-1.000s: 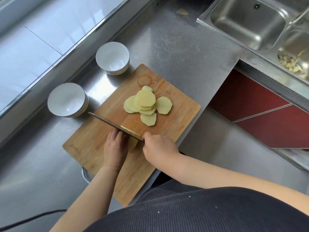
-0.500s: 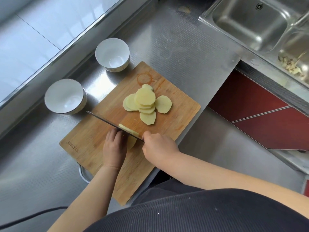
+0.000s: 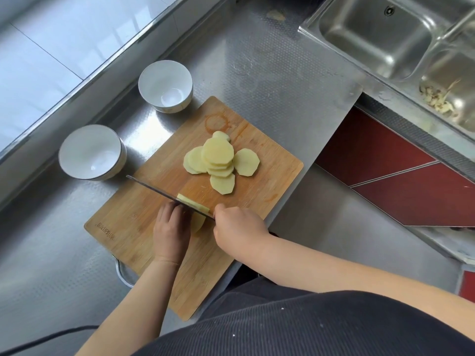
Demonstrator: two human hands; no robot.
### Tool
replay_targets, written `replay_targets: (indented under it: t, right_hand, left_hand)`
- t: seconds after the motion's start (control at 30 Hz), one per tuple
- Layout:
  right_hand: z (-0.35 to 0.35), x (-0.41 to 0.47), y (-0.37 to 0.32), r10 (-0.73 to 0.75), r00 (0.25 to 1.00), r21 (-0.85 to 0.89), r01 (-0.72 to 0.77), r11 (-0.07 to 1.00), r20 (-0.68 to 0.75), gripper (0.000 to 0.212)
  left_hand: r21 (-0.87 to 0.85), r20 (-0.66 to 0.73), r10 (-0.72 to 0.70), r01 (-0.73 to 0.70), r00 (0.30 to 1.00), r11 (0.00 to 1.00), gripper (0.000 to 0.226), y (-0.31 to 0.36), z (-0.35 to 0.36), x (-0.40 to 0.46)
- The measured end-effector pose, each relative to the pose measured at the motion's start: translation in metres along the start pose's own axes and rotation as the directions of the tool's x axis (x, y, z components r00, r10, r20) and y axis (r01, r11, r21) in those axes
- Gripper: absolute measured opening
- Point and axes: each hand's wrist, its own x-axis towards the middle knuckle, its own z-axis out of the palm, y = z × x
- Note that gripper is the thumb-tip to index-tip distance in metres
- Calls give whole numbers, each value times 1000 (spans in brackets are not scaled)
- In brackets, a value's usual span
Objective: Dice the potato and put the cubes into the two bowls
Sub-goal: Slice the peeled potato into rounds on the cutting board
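We judge that the task is near the middle of its cutting part. The potato is already cut into round slices (image 3: 221, 160), and they lie in a loose overlapping pile on the far half of the cutting board (image 3: 144, 201). One small stack (image 3: 198, 220) is now under the knife (image 3: 164, 192), close to the near right edge of the board, and one strip (image 3: 192, 201) is lying on the far side of the blade. We see no cubes yet. Both bowls, the near bowl (image 3: 91, 151) and the far bowl (image 3: 165, 86), stand just beside the left edge of the board and are white inside, with nothing in them. So the strips, the cross cuts and the filling of the bowls are all left, as far as we can see.

The left hand (image 3: 171, 232) rests on the stack with fingers bent down, fingertips touching the side of the blade. The right hand (image 3: 237, 228) is closed around the knife handle, which the hand hides.

The long axis of the knife runs across the board, from the handle at the right to the tip at the upper left, toward the near bowl. The cut strip lies along the same line, parallel with the blade.
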Motion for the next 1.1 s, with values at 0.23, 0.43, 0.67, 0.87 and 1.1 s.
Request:
replay_targets:
  t: [0.23,0.43,0.67,0.87,1.1]
  right_hand:
    - [2,10,-1,33,999,5,-33,999,43,14]
    - [8,18,1,56,997,-15,-55,998,60,16]
    - [17,27,2,60,996,-58,-56,997,71,18]
    - [30,38,6,90,991,-57,-85,995,101,20]
    - [40,42,16,114,986,-13,-114,993,119,19]
  left_hand:
    - [5,-13,-6,6,1000,1000,19,-4,2,0]
    - [-3,-21,-1,1,1000,1000,24,-3,2,1]
    - [-8,-38,6,-7,999,1000,23,-5,4,1]
    - [-30,-68,26,-28,997,999,17,-5,5,2]
    - [-1,-36,24,-24,999,1000,24,-2,2,3]
